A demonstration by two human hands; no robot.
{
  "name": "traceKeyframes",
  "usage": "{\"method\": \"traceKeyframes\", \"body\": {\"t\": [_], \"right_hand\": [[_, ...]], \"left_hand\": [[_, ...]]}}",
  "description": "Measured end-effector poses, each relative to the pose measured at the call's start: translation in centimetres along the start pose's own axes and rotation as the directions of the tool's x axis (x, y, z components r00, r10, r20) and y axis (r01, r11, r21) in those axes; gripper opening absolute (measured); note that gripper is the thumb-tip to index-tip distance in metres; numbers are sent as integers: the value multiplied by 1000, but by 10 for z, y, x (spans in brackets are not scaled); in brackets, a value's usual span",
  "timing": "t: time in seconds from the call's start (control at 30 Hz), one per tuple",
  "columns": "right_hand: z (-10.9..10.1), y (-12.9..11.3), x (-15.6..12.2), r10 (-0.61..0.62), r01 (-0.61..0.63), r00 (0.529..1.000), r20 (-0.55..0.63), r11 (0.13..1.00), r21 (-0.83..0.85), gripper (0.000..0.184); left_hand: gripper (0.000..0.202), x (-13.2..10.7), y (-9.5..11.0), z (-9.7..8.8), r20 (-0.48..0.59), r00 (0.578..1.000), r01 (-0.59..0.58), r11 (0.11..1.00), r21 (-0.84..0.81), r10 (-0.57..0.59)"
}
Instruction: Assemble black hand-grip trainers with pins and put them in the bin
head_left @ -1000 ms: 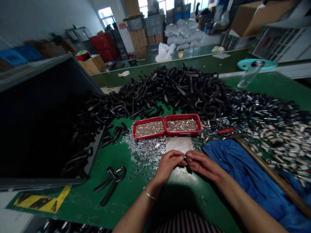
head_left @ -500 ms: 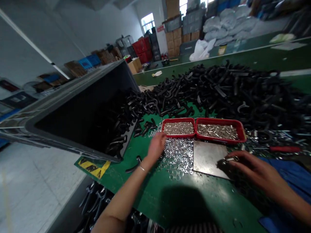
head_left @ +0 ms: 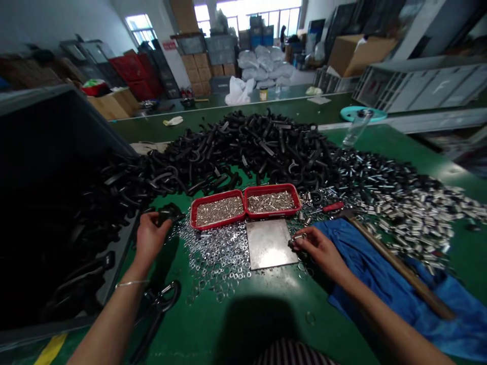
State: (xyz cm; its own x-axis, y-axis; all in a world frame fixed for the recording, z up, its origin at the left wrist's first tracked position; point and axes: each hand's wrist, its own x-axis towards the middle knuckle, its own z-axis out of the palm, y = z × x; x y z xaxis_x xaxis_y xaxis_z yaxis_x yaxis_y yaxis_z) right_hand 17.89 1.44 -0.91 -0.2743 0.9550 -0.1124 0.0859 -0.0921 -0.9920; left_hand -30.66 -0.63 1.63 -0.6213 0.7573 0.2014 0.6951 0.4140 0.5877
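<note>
My left hand (head_left: 151, 235) is closed at a small curved black part (head_left: 170, 211), left of the red trays; its fingertips are partly hidden. In my right hand (head_left: 317, 249) is a small coil spring (head_left: 300, 236), pinched between thumb and fingers, with a dark bit at its end. That hand is at the right edge of a flat metal plate (head_left: 269, 244). A finished-looking black hook (head_left: 162, 299) with a silver pin lies below my left wrist.
Two red trays (head_left: 217, 209) of small pins stand behind scattered rings and nuts (head_left: 218, 253). Beyond them rises a heap of black hooks (head_left: 247, 144). A grey bin (head_left: 114, 284) stands left. On the right are a blue cloth (head_left: 344, 241), a hammer (head_left: 399, 263) and metal sleeves (head_left: 422, 213).
The view has turned to the right. My left hand has moved from the near edge of the left tray to the black parts further left. My right hand still holds the spring beside the plate.
</note>
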Motion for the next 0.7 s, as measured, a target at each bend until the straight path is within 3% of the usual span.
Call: {"method": "traceKeyframes", "body": {"t": [0.03,0.1,0.17,0.2,0.27,0.33,0.43,0.7], "right_hand": [[1,3,0,27,-27,1000,4,998,55,33],[6,6,-1,72,-73,997,11,986,148,35],[15,5,-2,98,-101,995,25,971,217,37],[20,4,-3,105,-109,994,28,965,240,38],[29,1,-7,111,-114,993,28,957,267,39],[35,-2,-11,112,-111,994,14,951,288,39],[39,-5,-17,101,-82,994,-41,942,327,39],[58,-9,-18,50,16,987,-152,914,406,34]], "left_hand": [[55,-16,13,-1,85,995,-38,987,-156,52],[62,-57,47,2,314,933,-11,885,-466,177],[56,-101,82,15,530,802,140,776,-615,275],[50,-121,99,25,587,748,218,721,-657,309],[46,-156,126,49,626,702,333,621,-710,340],[51,-178,145,73,630,693,385,558,-735,351],[41,-195,161,98,604,729,388,532,-752,322],[33,-205,178,117,581,793,402,559,-725,183]]}}
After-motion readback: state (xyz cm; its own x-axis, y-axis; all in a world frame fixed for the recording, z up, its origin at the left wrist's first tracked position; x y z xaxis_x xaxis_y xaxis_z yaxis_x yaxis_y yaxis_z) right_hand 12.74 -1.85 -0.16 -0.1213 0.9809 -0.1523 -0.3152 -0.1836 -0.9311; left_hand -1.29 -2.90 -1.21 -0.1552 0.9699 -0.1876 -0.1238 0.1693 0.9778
